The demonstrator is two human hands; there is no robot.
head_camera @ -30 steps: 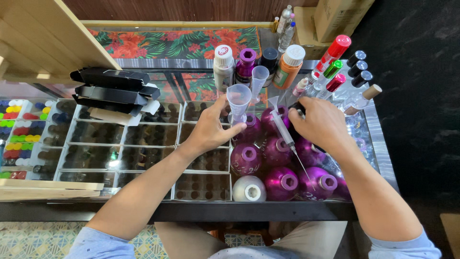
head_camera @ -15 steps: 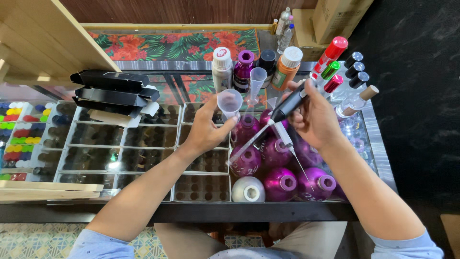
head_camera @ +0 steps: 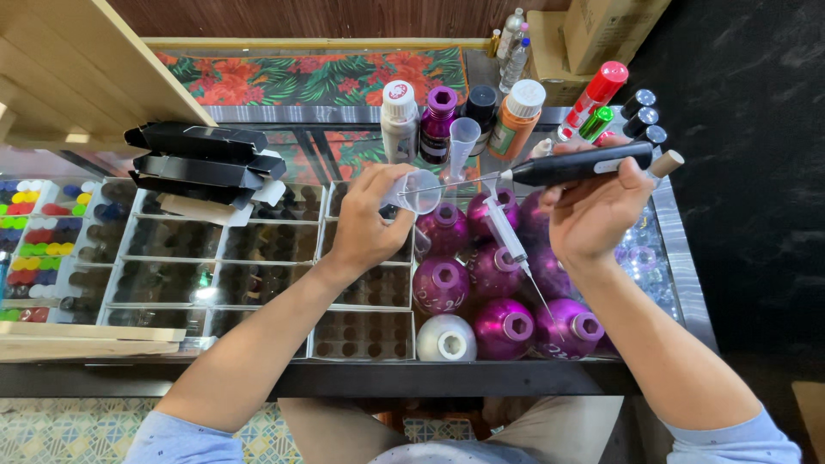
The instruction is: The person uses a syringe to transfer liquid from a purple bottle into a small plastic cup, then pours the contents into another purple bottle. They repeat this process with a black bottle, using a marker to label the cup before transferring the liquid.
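A: Your left hand [head_camera: 365, 222] is up over the trays, fingers pinched round a small clear cup [head_camera: 418, 191], tipped on its side with the mouth facing your right.

B: And your right hand [head_camera: 593, 210] is wrapped tight round a black pen-shaped tool [head_camera: 571, 164], held level. Its thin metal tip runs straight across to the cup's mouth; I can't tell whether it touches the inside.

A: Hands apart, then, with the cup and the tool's tip meeting between them.

B: Just below that gap lies a syringe [head_camera: 507, 236], resting across the round purple bottles [head_camera: 497, 271], needle pointing down towards you.

A: Nearer you than the left hand, one white bottle [head_camera: 447, 338] sits beside the purple ones.

B: Beyond both hands there's a row of upright things: a white bottle with a red-marked cap [head_camera: 399, 116], a purple bottle [head_camera: 438, 123], a clear measuring cup [head_camera: 462, 139], an orange bottle [head_camera: 514, 118].

A: Past your right hand, a red-capped can [head_camera: 595, 97].

B: Under your left forearm, white divided trays [head_camera: 258, 266] full of small dark vials. Further out to the left, flat black boxes [head_camera: 202, 161] are stacked.
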